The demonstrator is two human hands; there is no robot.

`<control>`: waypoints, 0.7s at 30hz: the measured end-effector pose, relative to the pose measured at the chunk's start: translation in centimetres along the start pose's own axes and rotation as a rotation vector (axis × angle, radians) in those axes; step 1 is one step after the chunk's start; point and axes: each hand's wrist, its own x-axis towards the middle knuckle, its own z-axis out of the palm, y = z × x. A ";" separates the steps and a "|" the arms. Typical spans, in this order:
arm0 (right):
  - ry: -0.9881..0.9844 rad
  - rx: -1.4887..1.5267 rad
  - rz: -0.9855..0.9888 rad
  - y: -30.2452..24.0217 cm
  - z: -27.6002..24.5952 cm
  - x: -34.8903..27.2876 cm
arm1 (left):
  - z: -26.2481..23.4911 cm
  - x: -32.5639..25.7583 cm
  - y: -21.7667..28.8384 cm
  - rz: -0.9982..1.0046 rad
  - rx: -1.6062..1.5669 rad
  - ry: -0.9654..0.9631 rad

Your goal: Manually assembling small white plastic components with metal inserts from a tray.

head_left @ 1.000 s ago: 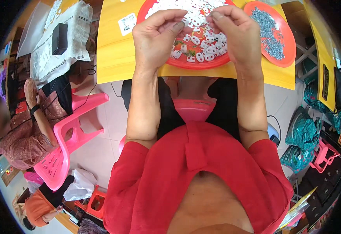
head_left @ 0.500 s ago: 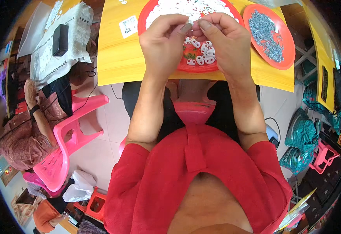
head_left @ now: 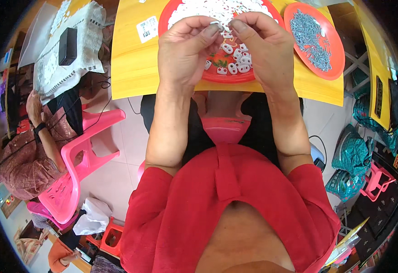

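Over a round red tray, my left hand pinches a small white plastic piece between thumb and forefinger. My right hand faces it, a narrow gap away, with thumb and forefinger pressed together; whatever they may hold is too small to make out. Below the fingers, several white two-hole plastic pieces lie loose on the tray's near part. A heap of small white pieces covers its far part. To the right, a red oval plate bears many small grey metal screws.
The yellow table carries a white printed label left of the tray. At left, a person sits on a pink chair beside a cloth-covered surface with a black box. Teal bags lie at right.
My hands have drawn slightly apart, the left one shifting a little to the left. The white piece now shows more clearly at my left fingertips.
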 end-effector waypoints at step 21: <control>0.057 0.001 -0.025 0.0 0.1 -0.2 | 1.6 -0.7 -0.2 0.033 0.152 0.026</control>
